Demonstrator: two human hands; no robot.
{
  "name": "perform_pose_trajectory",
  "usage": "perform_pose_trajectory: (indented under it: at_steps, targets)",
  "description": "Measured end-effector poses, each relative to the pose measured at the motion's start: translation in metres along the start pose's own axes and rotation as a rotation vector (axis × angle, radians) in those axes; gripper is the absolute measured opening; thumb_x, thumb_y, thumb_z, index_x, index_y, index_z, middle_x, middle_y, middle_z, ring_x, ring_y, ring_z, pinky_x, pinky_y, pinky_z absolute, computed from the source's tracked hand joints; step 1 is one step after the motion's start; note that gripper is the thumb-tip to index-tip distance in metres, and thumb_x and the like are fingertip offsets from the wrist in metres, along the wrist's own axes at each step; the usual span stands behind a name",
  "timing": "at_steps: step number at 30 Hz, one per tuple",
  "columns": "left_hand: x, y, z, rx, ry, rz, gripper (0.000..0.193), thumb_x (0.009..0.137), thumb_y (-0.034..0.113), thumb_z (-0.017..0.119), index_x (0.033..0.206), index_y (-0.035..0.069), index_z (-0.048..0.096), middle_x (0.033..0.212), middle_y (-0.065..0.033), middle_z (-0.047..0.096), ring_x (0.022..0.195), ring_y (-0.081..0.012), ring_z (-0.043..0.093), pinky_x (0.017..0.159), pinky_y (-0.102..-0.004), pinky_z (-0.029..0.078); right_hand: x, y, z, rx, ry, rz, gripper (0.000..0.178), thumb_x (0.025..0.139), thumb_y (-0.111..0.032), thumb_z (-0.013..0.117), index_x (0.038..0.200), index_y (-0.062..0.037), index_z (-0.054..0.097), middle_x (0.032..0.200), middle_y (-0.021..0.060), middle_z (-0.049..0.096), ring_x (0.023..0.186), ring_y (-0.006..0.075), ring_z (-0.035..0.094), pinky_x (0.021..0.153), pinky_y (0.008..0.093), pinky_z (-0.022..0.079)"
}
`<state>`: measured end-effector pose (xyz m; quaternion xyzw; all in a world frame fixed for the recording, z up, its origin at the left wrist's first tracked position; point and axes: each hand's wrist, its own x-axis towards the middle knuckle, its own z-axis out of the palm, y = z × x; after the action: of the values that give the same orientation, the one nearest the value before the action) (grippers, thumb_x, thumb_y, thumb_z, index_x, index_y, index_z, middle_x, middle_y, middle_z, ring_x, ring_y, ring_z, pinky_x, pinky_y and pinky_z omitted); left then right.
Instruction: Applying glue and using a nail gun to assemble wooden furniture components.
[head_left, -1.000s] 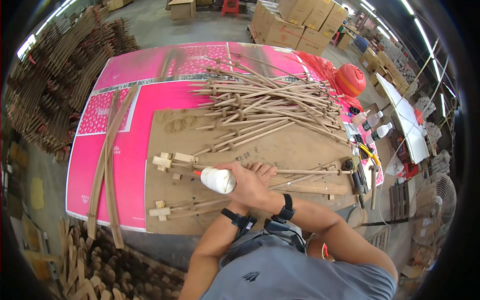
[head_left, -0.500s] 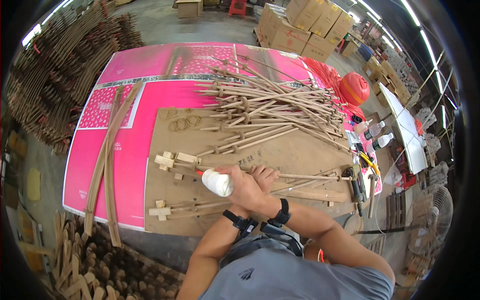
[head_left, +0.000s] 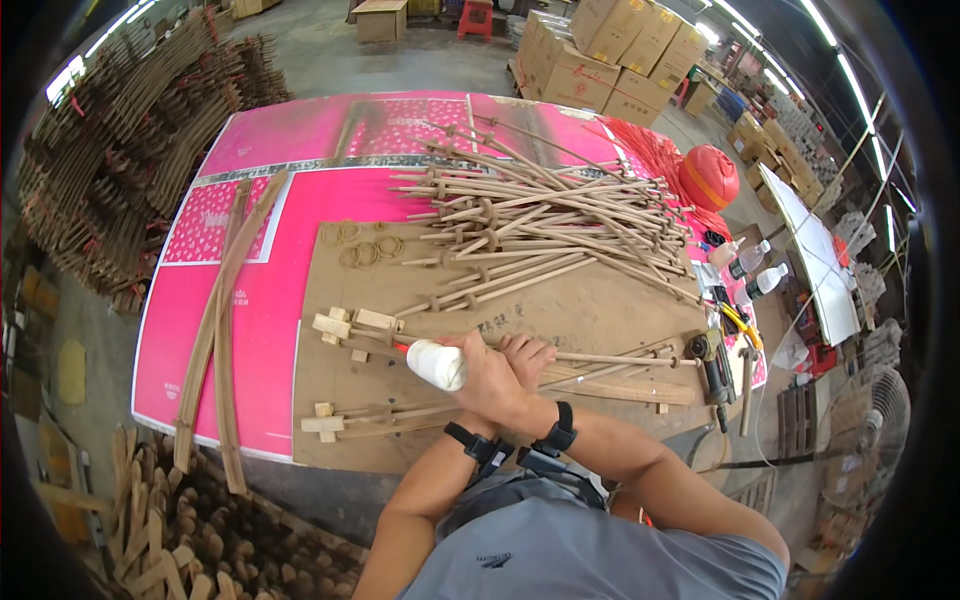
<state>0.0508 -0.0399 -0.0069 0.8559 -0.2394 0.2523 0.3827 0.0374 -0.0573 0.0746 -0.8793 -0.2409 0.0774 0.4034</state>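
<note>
My right hand (head_left: 490, 382) is closed around a white squeeze bottle (head_left: 436, 365), held tilted with its red nozzle pointing left. The nozzle tip is by a thin wooden rod (head_left: 620, 359) near a jig of small wooden blocks (head_left: 375, 319). My left hand (head_left: 528, 358) reaches beneath the right wrist, its fingers curled over the rod; part of this hand is hidden. Nearer to me, more thin wooden pieces (head_left: 400, 412) lie with one end at another block jig (head_left: 323, 424). All of this rests on a brown board (head_left: 330, 280).
A heap of wooden rods with round collars (head_left: 540, 205) covers the far board. Two long slats (head_left: 222, 330) cross at left. A power drill (head_left: 713, 365), a hammer (head_left: 747, 385) and bottles (head_left: 760, 285) line the right edge. Slat stacks (head_left: 130, 150) stand at far left.
The whole view has shifted slightly. Both hands keep nearly the same hold, and the bottle's nozzle stays close to the rod by the block jig.
</note>
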Motion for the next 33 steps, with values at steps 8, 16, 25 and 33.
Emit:
perform_pose_trajectory:
  at_steps: [8, 16, 25, 33]
  targets:
    - [-0.023, 0.003, 0.02, -1.414, 0.2, -0.461, 0.029, 0.088, 0.013, 0.071, 0.115, 0.006, 0.069, 0.105, -0.0063, 0.069, 0.104, -0.0247, 0.061, 0.106, -0.0419, 0.047, -0.025, 0.023, -0.013, 0.023, 0.273, -0.02, 0.058, 0.08, -0.009, 0.086, 0.127, -0.0024, 0.053, 0.119, 0.0159, 0.07, 0.109, 0.0286, 0.07, 0.089, 0.0401, 0.057]
    - [-0.006, -0.005, -0.002, 0.061, -0.108, -0.067, 0.016, 0.08, 0.015, 0.075, 0.096, 0.01, 0.073, 0.093, -0.0078, 0.069, 0.095, -0.0293, 0.062, 0.083, -0.0445, 0.047, -0.102, 0.05, -0.121, 1.278, 0.288, 0.238, 0.045, 0.089, -0.023, 0.08, 0.126, -0.007, 0.058, 0.117, 0.0061, 0.069, 0.106, 0.0205, 0.067, 0.091, 0.0339, 0.054]
    - [-0.005, 0.003, -0.014, 0.034, -0.207, -0.04, 0.013, 0.086, 0.019, 0.074, 0.097, 0.014, 0.077, 0.091, -0.0022, 0.069, 0.095, -0.0262, 0.063, 0.084, -0.0409, 0.048, -0.217, 0.117, -0.098, 1.846, 0.395, 0.922, 0.051, 0.096, -0.051, 0.068, 0.122, -0.0071, 0.063, 0.107, 0.0077, 0.068, 0.087, 0.0201, 0.065, 0.07, 0.0255, 0.052]
    - [-0.008, -0.009, -0.018, 0.1, -0.306, -0.074, 0.017, 0.087, 0.017, 0.075, 0.103, 0.01, 0.079, 0.097, -0.0094, 0.071, 0.095, -0.0318, 0.064, 0.084, -0.0434, 0.051, -0.213, 0.138, -0.048, 2.292, 0.17, 0.735, 0.052, 0.1, -0.053, 0.055, 0.113, -0.0032, 0.065, 0.095, 0.0098, 0.067, 0.078, 0.0197, 0.061, 0.07, 0.0291, 0.054]
